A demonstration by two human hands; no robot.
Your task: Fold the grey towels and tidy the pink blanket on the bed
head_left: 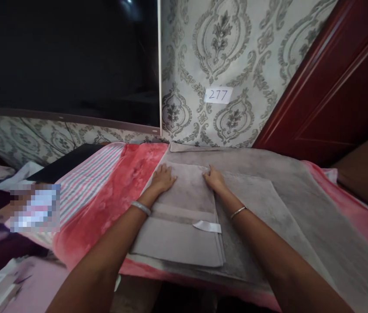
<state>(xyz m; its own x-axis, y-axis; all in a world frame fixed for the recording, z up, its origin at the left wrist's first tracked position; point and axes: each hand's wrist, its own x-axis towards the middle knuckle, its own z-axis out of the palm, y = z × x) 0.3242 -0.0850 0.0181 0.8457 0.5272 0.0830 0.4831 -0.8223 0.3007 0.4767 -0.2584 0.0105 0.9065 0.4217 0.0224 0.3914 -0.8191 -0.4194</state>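
Observation:
A grey plush towel [184,195], folded into a rectangle with a white label [207,226] near its right edge, lies flat in front of me. My left hand [163,177] rests on its far left corner, fingers spread. At the far right corner my right hand [214,178] touches the cloth, thumb and forefinger apart and the other fingers partly hidden. Both wrists wear a bangle. Under the folded part, a larger grey plush cloth [288,191] spreads to the right.
Beneath the grey cloth lies a red plush cover [105,217], beside a striped cloth [86,182]. A large dark screen [66,56] stands at the back left. A paper marked 277 [218,94] is on the patterned wall. A dark red wooden panel [327,87] leans in at right.

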